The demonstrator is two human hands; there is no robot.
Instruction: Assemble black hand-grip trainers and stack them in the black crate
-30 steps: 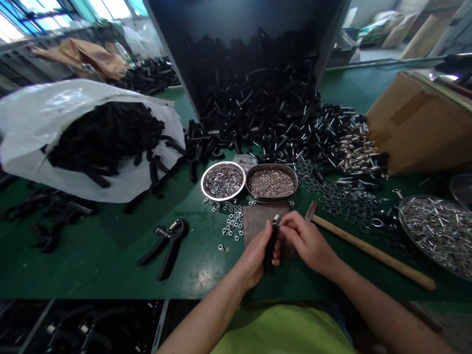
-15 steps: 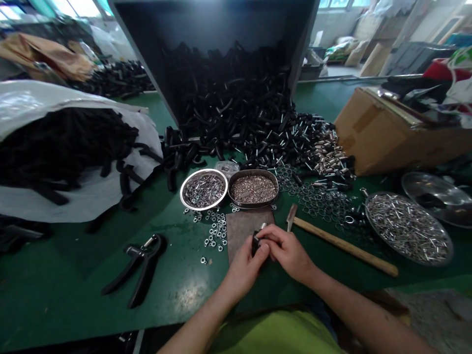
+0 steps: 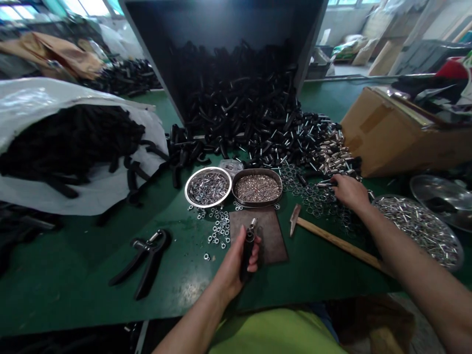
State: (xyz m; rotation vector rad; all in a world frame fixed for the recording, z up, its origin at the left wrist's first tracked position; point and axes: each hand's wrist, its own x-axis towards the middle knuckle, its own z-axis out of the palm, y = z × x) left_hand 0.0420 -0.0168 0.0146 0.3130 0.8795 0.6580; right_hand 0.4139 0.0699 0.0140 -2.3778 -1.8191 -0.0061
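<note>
My left hand (image 3: 236, 258) is wrapped round a black plastic handle (image 3: 248, 253), held upright over a brown square plate (image 3: 275, 241). A small metal spring piece (image 3: 253, 223) shows at the handle's top end. My right hand (image 3: 350, 192) reaches to the right edge of the parts pile, its fingertips pinched at the black end of a screw with a spring (image 3: 324, 185). Wire rings (image 3: 313, 199) lie just beside those fingers. A finished-looking hand grip exerciser (image 3: 147, 260), two black handles joined with a spring, lies on the left.
A hammer (image 3: 339, 241) lies right of the plate. Behind stand a round bowl of small metal parts (image 3: 187, 192) and an oval tin of rivets (image 3: 258, 202). Loose nut-like rings (image 3: 221, 228) lie nearby. A pin-filled dish (image 3: 416, 231), cardboard box (image 3: 398, 142) and white sack (image 3: 158, 128) flank the sides.
My right hand has left the black handle and moved right and away to the pile of screws. My left hand keeps the handle, now standing more upright. The view has shifted slightly.
</note>
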